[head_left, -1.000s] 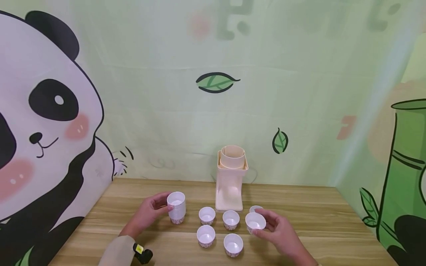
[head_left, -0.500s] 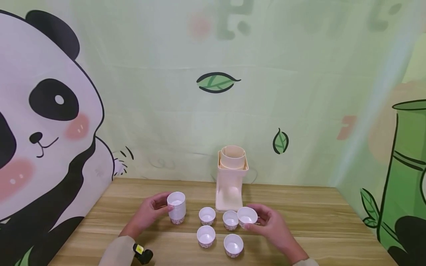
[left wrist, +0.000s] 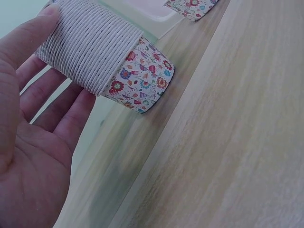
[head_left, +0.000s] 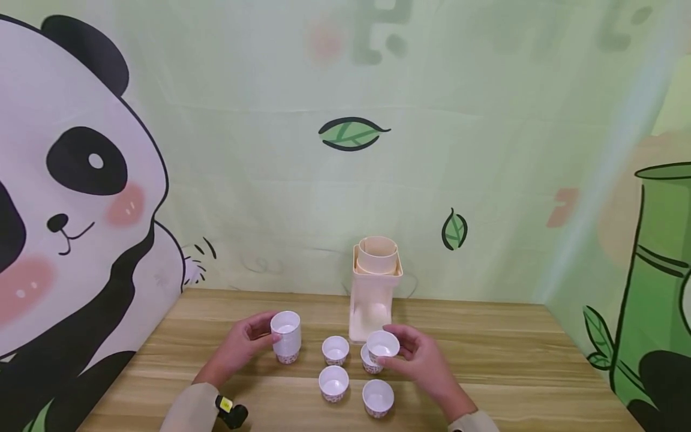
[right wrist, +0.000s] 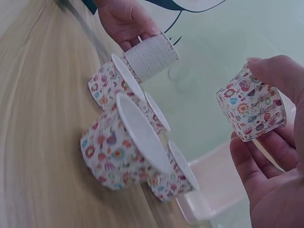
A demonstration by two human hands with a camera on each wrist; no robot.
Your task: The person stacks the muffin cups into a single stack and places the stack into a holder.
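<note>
My left hand [head_left: 245, 343] grips a tall stack of nested paper cups [left wrist: 90, 45], thumb on one side and fingers on the other. White rims ring the stack, and its lowest cup shows a floral print. The right hand [head_left: 423, 360] pinches a floral paper cup [right wrist: 251, 104] between thumb and fingers. This cup is raised mouth up and overlaps a standing cup [head_left: 370, 365] in the head view. Several more floral cups stand mouth up between the hands, among them a front right cup [head_left: 378, 403], a front left cup [head_left: 333, 390] and a back left cup [head_left: 336, 355].
Behind the cups stands a pale pink stand [head_left: 372, 300] with a round sleeve [head_left: 378, 255] on top. The wooden table [head_left: 486, 336] meets a printed panda backdrop [head_left: 270, 180] at its back edge. A black device with a yellow label [head_left: 232, 413] sits on the left wrist.
My right hand has moved left with its cup, from the right of the standing cups to over one of them. A cup rim behind that hand no longer shows. The left hand stayed still.
</note>
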